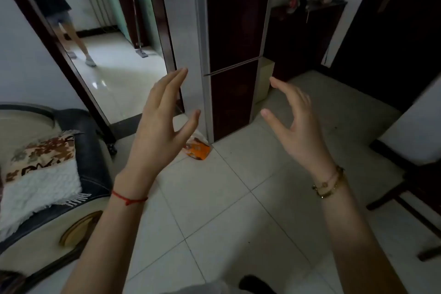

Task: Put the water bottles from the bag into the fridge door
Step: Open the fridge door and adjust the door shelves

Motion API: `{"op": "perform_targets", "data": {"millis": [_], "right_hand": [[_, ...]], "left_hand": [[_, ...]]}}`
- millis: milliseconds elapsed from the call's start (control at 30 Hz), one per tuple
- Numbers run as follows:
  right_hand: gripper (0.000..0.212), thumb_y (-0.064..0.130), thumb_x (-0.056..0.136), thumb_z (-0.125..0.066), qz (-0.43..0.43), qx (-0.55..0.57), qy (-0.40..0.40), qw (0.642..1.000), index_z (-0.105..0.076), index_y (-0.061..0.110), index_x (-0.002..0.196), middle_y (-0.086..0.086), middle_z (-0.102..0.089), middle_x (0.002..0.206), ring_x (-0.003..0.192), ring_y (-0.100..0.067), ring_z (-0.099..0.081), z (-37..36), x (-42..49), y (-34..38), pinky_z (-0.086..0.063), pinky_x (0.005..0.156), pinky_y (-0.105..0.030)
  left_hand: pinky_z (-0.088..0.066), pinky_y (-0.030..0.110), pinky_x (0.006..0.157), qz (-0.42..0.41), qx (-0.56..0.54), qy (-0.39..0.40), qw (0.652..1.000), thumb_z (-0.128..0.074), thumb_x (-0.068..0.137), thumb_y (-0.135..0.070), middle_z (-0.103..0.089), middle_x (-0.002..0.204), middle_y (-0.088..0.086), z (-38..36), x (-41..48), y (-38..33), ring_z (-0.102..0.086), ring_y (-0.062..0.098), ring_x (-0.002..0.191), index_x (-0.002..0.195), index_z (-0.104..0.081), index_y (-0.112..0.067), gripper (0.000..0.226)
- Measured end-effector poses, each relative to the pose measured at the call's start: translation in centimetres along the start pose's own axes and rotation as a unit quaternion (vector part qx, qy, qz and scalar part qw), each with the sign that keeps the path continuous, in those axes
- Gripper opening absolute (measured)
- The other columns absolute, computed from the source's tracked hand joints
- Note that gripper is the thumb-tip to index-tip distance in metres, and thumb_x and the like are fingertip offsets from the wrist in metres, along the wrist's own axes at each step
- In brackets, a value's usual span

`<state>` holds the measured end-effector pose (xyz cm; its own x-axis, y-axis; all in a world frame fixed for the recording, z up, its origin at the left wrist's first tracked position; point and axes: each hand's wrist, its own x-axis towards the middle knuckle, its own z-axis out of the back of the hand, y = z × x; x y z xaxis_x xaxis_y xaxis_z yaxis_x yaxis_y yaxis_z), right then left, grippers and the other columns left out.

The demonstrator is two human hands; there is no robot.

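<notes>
A tall fridge (232, 31) with dark red doors and silver sides stands straight ahead, both doors closed. At its lower left corner an orange and white bag (198, 149) lies on the tiled floor, partly hidden behind my left hand. No water bottles show in it from here. My left hand (160, 126) is raised in front of the fridge's left edge, fingers spread, holding nothing. My right hand (294, 124) hovers to the right of the fridge, fingers curved and apart, also empty.
A sofa with a white blanket (40, 186) fills the left side. A doorway at upper left shows another person's legs (78, 40) and a mop. A dark cabinet (305, 31) with bottles stands right of the fridge. Dark wooden furniture legs (410, 198) stand at right.
</notes>
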<state>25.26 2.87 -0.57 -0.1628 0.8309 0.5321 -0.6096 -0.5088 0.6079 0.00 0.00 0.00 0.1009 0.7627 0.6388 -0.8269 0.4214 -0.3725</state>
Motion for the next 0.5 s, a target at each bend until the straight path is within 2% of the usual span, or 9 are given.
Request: {"op": "perform_targets", "data": {"millis": [100,233,300,400,500], "right_hand": [[0.055,0.03,0.093,-0.06,-0.029,0.001,0.012,1.0,-0.04,0.023,0.143,0.01,-0.045,0.143,0.135,-0.005,-0.034,-1.2,1.6,-1.2,-0.021,0.105,0.002],[0.054,0.028,0.093,-0.06,-0.05,0.012,0.025,0.998,-0.041,0.022,0.143,0.006,-0.044,0.143,0.136,-0.01,-0.037,-3.3,3.8,-3.0,-0.027,0.111,-0.017],[0.054,0.027,0.093,-0.06,-0.053,0.014,0.027,0.998,-0.041,0.02,0.143,0.004,-0.044,0.143,0.136,-0.011,-0.038,-4.2,5.2,-4.3,-0.029,0.112,-0.02],[0.053,0.026,0.093,-0.06,-0.056,0.013,0.033,0.998,-0.042,0.02,0.142,0.005,-0.044,0.142,0.135,-0.01,-0.039,-5.7,7.7,-6.4,-0.027,0.109,-0.01],[0.053,0.027,0.093,-0.06,-0.057,0.015,0.042,0.997,-0.042,0.02,0.142,0.006,-0.045,0.142,0.134,-0.009,-0.039,-7.2,10.7,-8.7,-0.026,0.107,-0.003]], "left_hand": [[-0.024,0.018,0.119,0.012,-0.007,0.0,1.0,-0.058,0.095,-0.029,-0.037,0.154,0.005,-1.2,1.4,1.6,-0.033,0.014,0.144,0.152,-0.03,-0.011,0.066],[-0.023,0.017,0.119,0.032,-0.014,0.015,0.999,-0.058,0.095,-0.028,-0.037,0.154,0.004,-3.4,3.3,4.0,-0.032,0.013,0.144,0.152,-0.031,-0.011,0.065],[-0.025,0.022,0.119,0.038,-0.005,0.015,0.999,-0.058,0.095,-0.03,-0.037,0.155,0.004,-4.4,4.5,5.4,-0.033,0.014,0.145,0.152,-0.031,-0.012,0.065],[-0.027,0.024,0.119,0.051,-0.01,0.016,0.999,-0.057,0.095,-0.031,-0.037,0.155,0.005,-6.3,6.6,7.4,-0.033,0.015,0.145,0.152,-0.031,-0.012,0.065],[-0.023,0.017,0.118,0.059,-0.002,0.023,0.998,-0.056,0.095,-0.033,-0.036,0.155,0.003,-8.6,9.1,9.5,-0.032,0.013,0.145,0.152,-0.03,-0.014,0.065]]}}
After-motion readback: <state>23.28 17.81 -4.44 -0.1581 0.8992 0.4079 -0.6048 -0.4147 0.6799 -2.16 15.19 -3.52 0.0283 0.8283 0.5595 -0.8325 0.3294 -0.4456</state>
